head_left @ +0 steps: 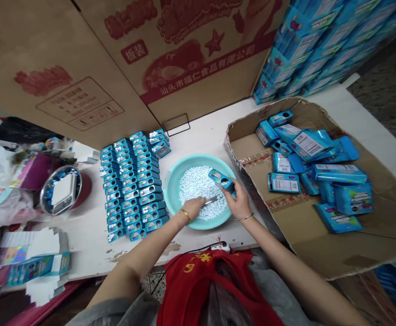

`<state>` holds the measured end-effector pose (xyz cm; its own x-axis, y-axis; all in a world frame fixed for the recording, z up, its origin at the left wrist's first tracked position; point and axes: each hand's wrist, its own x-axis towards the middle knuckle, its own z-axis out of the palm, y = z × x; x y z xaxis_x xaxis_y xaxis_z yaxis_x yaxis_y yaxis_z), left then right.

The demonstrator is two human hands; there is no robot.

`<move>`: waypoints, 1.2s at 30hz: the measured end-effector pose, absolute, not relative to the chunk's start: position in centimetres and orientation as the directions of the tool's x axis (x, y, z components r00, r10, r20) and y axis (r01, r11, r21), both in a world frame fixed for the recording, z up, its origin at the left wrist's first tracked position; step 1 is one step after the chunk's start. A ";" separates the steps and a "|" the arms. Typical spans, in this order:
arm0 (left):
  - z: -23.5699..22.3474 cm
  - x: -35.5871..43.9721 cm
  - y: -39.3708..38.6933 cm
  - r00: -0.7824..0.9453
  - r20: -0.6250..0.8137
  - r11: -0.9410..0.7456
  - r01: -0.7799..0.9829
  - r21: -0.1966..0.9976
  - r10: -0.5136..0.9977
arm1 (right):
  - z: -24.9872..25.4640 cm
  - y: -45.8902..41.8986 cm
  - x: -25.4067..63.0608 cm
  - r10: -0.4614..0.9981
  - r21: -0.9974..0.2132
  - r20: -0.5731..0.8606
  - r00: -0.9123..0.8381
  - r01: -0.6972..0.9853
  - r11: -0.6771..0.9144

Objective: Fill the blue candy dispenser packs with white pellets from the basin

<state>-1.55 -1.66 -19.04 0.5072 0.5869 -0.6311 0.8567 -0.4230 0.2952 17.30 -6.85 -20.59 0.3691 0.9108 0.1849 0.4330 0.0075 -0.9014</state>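
Note:
A turquoise basin (173, 181) on the table holds many small white candies (195, 176). Over the candies, my left hand (194, 208) is closed around the handle of a metal scoop (210, 200), whose far end lies among them. My right hand (239, 201) grips a small blue candy box (221, 179), tilted above the basin's right side, with a dark round hole showing in its top. Left of the basin stand rows of similar blue boxes (126, 190), several with white candies at their openings.
An open cardboard box (286, 226) with blue packets (308, 145) stands at right. Large cartons (116, 59) wall the back, beside stacked blue boxes (296, 50). At left are a metal bowl with a scale (64, 194) and flat white-and-blue cartons (45, 258).

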 end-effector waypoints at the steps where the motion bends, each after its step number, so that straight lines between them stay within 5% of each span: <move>1: -19.5 -1.2 -2.2 0.531 -0.626 -0.416 0.845 0.337 0.571 | -20.6 -6.9 17.5 0.909 -0.902 0.181 0.376 0.432 0.001; 6: -18.5 -2.2 -2.2 0.624 -0.570 -0.375 0.780 0.502 0.535 | -20.5 -7.4 18.3 0.892 -0.899 0.171 0.419 0.436 -0.033; 12: -11.2 -5.3 1.1 0.722 -0.362 -0.386 0.646 0.659 0.590 | -20.3 -7.5 18.5 0.901 -0.887 0.190 0.389 0.462 -0.013; 15: -6.8 -4.5 1.9 0.708 -0.341 -0.496 0.688 0.530 0.618 | -20.4 -7.5 17.9 0.922 -0.874 0.221 0.318 0.485 0.043; 20: -1.8 -0.5 1.1 0.631 -0.424 -0.647 0.752 0.127 0.650 | -20.8 -7.5 16.4 0.939 -0.871 0.249 0.236 0.478 0.111; 23: -0.4 0.5 0.8 0.622 -0.415 -0.665 0.745 0.053 0.664 | -20.8 -7.5 16.0 0.944 -0.885 0.233 0.232 0.454 0.107; 26: -1.1 -1.1 1.6 0.587 -0.368 -0.590 0.798 0.118 0.721 | -20.6 -7.6 16.3 0.936 -0.898 0.207 0.285 0.434 0.066; 31: -9.2 -4.7 1.8 0.453 -0.280 -0.301 0.840 0.451 0.847 | -19.9 -8.1 16.5 0.932 -0.966 0.082 0.354 0.258 -0.014; 36: -16.4 -4.8 -1.0 0.455 -0.346 -0.246 0.827 0.505 0.820 | -20.0 -8.4 15.5 0.962 -0.994 -0.093 0.257 -0.077 -0.076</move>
